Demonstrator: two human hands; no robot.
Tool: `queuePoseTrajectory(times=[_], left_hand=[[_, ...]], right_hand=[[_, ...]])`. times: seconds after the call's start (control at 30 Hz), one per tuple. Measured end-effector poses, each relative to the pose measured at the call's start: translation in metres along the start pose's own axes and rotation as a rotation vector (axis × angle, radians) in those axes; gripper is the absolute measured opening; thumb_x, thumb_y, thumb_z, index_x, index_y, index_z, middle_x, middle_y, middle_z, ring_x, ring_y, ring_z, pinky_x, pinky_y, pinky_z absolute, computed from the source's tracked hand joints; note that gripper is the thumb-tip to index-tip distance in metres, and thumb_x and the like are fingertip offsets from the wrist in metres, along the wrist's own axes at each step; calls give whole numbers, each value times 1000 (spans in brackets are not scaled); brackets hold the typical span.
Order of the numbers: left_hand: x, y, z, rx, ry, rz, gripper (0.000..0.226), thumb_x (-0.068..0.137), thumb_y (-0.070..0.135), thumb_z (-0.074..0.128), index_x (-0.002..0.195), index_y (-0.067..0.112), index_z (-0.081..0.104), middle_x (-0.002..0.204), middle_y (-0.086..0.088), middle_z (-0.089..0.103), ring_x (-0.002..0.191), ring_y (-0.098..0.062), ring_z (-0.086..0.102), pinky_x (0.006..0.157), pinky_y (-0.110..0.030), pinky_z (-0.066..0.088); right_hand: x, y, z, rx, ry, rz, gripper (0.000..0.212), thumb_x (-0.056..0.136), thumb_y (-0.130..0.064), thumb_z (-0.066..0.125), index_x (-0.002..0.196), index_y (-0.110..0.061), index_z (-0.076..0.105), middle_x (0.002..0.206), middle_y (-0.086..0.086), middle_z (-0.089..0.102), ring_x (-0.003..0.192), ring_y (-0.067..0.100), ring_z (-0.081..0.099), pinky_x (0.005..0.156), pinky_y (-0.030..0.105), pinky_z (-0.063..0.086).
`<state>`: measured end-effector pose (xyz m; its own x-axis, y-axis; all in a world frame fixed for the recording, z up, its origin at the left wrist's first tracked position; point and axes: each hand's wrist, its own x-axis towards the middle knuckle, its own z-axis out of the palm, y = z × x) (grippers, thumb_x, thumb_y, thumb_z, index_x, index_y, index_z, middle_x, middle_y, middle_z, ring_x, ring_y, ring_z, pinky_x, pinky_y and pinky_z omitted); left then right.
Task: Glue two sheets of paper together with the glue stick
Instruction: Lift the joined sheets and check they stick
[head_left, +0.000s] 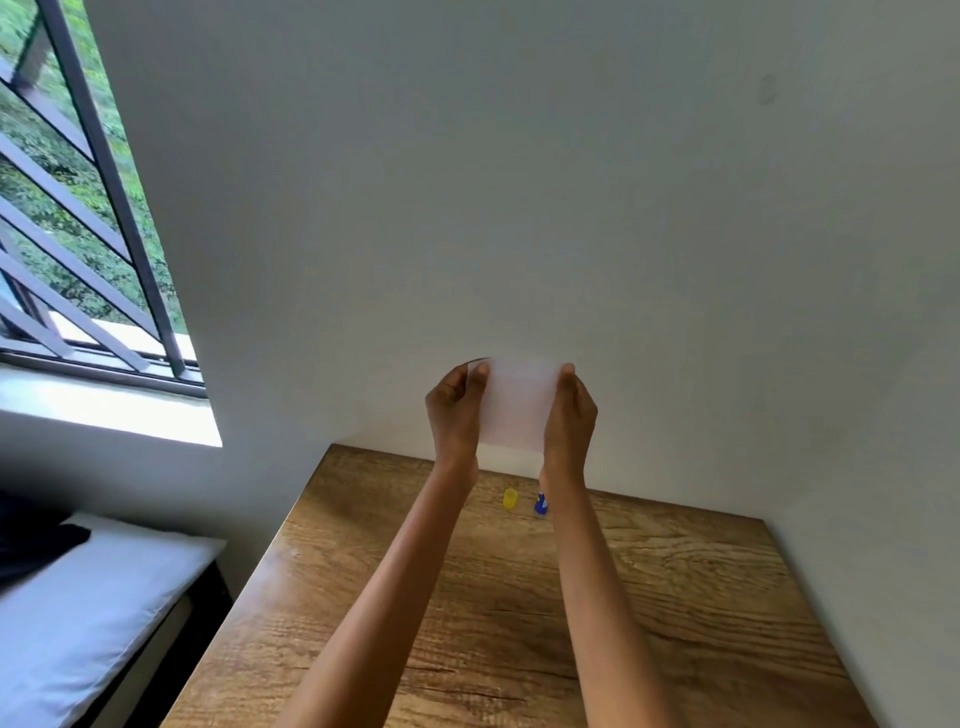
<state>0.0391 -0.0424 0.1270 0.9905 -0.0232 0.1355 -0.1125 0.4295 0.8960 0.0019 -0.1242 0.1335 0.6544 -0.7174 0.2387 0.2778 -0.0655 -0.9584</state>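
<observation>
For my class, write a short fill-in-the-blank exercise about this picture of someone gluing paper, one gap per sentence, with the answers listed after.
1. The white paper is held up off the table by ____ hands.
2. The left hand and the right hand pinch opposite ____ of the paper.
3. The loose cap on the table is coloured ____.
4. The blue glue stick stands to the ____ of the cap.

Missing words: two; edges; yellow; right
</observation>
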Motion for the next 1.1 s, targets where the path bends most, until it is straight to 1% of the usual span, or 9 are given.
queuePoseTrajectory(times=[0.13,0.33,0.4,0.47,0.53,0.63,0.83,0.93,1.1], left_hand=[[-1,1,-4,69,-12,4,18,87,26,63,80,11,70,75,0,64,69,-11,56,60,-27,46],[1,1,-11,158,-92,61,21,85,26,66,64,26,69,65,4,63,56,1,53,51,-15,43],[2,1,-17,155,-81,57,20,86,24,65,66,22,69,65,5,62,55,2,53,50,-12,42],[4,5,-20,155,-77,46,18,86,23,65,69,25,71,64,10,66,55,5,57,50,-10,44],[6,8,-19,180,-109,47,20,86,22,65,68,29,71,62,11,69,57,5,60,51,-10,46],[8,10,-18,211,-154,62,17,86,18,64,74,25,73,67,9,70,61,1,63,53,-13,47],[13,4,-35,219,-130,32,5,82,17,69,81,20,73,78,2,72,62,1,65,57,-13,52],[13,-1,-46,247,-152,31,3,82,17,69,81,17,72,74,2,73,70,-9,70,60,-21,54],[21,0,-44,312,-48,94,27,84,30,66,104,12,68,95,1,71,83,-14,67,70,-25,55]], right_hand=[[7,0,-5,-167,-80,-79,16,89,-42,55,80,-30,61,78,-14,60,72,6,57,58,19,45],[12,-5,-7,-204,-39,-120,24,95,-37,46,95,-22,65,95,-11,63,92,12,58,71,21,43],[15,-12,-9,-368,-79,-250,24,91,-37,54,105,-21,64,103,-6,63,103,13,57,76,18,41],[19,-24,-9,-644,-158,-475,32,85,-41,60,112,-23,63,106,-2,62,103,14,52,81,27,40],[24,-37,-3,-822,-305,-636,31,83,-41,64,107,-23,68,107,0,64,102,17,53,85,36,41],[31,-48,9,-886,-483,-621,21,83,-37,64,93,-20,73,103,0,68,101,18,56,87,36,41],[48,-59,25,-950,-397,-634,22,87,-35,58,92,-18,71,100,0,70,95,19,58,75,26,35],[62,-70,27,-916,-352,-613,24,87,-38,58,94,-18,71,98,0,71,92,19,60,71,23,32],[68,-74,35,-931,-483,-612,24,88,-36,57,95,-19,71,100,-1,72,92,16,62,76,22,34]])
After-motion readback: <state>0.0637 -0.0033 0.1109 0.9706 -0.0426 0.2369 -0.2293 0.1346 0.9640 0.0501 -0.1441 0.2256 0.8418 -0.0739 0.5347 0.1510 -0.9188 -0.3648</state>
